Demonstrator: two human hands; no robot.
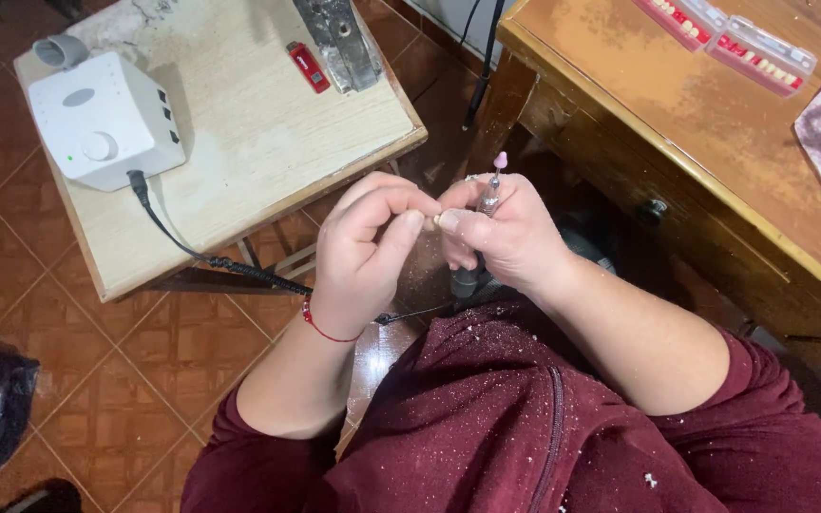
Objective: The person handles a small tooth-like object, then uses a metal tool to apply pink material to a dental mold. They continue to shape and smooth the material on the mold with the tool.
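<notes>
My right hand [504, 237] is closed around a slim rotary handpiece [487, 199] whose small pink grinding tip [500, 160] points up and away. My left hand [370, 242] pinches a tiny object [435, 220] between thumb and forefinger, right against the right hand's fingers; the object is mostly hidden. Both hands meet above my lap, between the two tables. A red cord bracelet [320, 326] circles my left wrist. White dust speckles my dark red top [525, 427].
A white motor control box [102, 119] with a knob sits on the pale side table [268, 123], its black cable [211, 256] running toward my hands. A red lighter [308, 66] lies there too. A brown desk [677, 114] at right holds strips of artificial teeth [762, 57].
</notes>
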